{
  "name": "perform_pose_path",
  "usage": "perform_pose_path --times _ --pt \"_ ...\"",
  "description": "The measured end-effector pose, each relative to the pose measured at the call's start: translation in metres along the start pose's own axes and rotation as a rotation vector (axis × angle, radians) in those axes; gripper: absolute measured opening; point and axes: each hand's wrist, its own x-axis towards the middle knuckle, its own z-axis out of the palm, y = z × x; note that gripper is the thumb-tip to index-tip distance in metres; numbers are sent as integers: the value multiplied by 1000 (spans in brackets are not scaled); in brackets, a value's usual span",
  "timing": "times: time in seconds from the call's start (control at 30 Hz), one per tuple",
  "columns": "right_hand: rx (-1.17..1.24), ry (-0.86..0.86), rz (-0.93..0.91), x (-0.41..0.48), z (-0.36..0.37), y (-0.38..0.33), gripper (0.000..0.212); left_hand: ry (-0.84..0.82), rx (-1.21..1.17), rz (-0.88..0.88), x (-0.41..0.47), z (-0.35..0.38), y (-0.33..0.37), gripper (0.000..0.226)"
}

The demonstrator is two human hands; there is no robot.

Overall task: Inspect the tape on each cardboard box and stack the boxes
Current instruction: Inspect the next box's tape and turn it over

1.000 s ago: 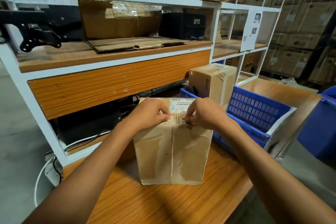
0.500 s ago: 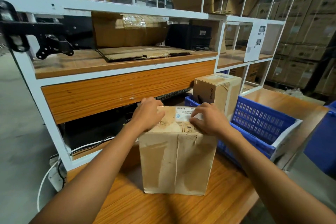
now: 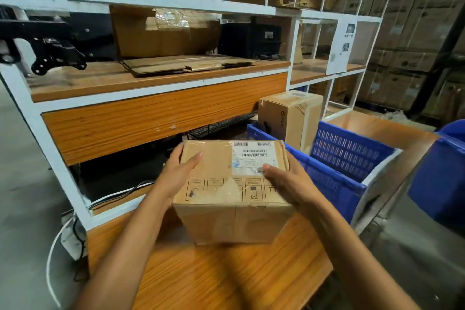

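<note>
The label [image 3: 254, 158] print is too small to read; the box [image 3: 234, 184] hides both hands' fingers.

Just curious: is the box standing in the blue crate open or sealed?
Sealed, as far as shows: the box in the blue crate stands upright, top flaps flat, with tape running over the top edge.

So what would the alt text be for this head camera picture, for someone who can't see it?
Two bare hands, left hand and right hand, grip a taped cardboard box over a wooden table. Behind it, a second box stands in a blue crate.
</note>
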Motion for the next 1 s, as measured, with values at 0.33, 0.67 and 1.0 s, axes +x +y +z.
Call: perform_pose_path --times 0.33,0.67,1.0 --pt "45 445 199 -10 1 54 31 94 -261 -191 -50 19 -50 68" --pt "-464 569 171 -53 8 121 21 5 -74 -263 -90 26 -106 37" --pt "-1269 5 -164 -56 36 96 38 -156 919 286 -81 23 -110 21"
